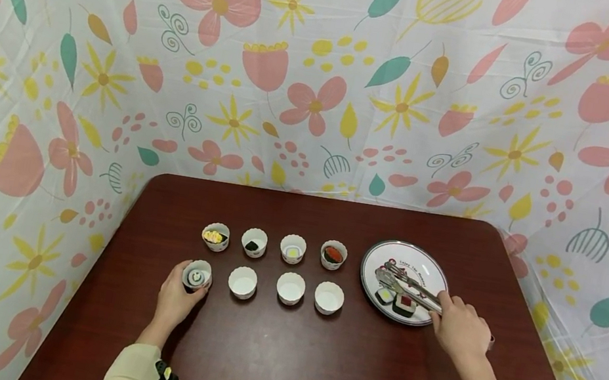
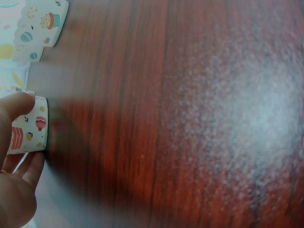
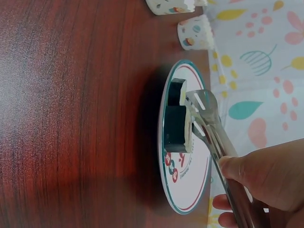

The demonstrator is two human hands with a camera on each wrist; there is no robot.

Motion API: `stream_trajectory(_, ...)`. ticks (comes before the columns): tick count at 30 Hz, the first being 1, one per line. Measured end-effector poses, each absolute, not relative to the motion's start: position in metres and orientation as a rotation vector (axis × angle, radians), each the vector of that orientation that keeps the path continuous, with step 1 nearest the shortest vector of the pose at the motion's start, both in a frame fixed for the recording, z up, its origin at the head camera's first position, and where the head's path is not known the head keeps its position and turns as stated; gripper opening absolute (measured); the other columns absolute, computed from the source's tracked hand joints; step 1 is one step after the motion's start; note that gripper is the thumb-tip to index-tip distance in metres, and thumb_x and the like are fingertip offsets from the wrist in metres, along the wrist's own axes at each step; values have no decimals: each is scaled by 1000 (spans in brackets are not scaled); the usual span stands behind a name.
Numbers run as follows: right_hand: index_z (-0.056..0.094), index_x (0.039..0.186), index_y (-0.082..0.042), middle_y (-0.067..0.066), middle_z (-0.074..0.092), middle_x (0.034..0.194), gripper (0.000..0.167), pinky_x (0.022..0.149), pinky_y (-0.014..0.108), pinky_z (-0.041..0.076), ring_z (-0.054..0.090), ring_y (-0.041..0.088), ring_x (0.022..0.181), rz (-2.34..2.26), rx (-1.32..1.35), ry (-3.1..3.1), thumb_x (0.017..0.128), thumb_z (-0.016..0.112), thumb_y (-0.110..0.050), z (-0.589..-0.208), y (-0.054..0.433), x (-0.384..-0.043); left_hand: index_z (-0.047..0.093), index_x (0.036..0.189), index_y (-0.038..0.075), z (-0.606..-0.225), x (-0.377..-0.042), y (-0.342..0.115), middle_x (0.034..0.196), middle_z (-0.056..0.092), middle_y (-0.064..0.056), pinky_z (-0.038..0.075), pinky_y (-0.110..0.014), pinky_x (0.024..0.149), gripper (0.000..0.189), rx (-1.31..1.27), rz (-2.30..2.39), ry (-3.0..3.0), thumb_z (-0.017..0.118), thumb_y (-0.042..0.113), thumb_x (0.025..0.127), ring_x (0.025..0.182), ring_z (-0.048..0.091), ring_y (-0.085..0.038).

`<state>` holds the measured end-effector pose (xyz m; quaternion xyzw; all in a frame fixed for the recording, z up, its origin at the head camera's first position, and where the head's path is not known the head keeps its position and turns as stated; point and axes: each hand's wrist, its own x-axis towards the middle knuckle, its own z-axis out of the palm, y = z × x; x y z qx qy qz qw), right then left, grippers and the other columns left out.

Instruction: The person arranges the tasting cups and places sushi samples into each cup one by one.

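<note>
My left hand point(image 1: 177, 296) holds a small paper cup point(image 1: 189, 273) at the left end of the front row, thumb on one side and fingers on the other. A small round sushi piece point(image 1: 196, 277) sits inside that cup. In the left wrist view the cup point(image 2: 40, 126) shows a printed pattern. My right hand point(image 1: 462, 328) grips metal tongs point(image 1: 414, 292) over a white plate point(image 1: 429, 269). Two sushi pieces lie on the plate: a smaller one point(image 1: 385, 296) and a larger one point(image 1: 404, 305). The tongs' heads point(image 3: 205, 104) are beside them, with nothing visibly clamped.
Behind stands a row of cups with food: yellow-topped sushi point(image 1: 215, 237), a dark piece point(image 1: 252, 246), a pale piece point(image 1: 292, 252) and red-topped sushi point(image 1: 333, 255). Three bare-bottomed cups, one in the middle point(image 1: 290, 289), continue the front row. A patterned cloth point(image 1: 321, 86) surrounds the brown table point(image 1: 278, 358).
</note>
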<state>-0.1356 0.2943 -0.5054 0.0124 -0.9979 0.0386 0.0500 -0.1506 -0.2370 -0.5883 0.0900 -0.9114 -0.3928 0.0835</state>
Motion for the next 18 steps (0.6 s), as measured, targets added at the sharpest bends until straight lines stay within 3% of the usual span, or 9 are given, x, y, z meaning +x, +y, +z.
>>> stream_trajectory(18,49,108,-2,18,55,87,35,55,50,43,54,39,77,145,-6,-3056,83,66,-20,-501,296,-133,40,134,5,-589,-150,-236,127,49,-19,39,-53,91,76,247,-1134,-2711,78,15,69,115,49,-36)
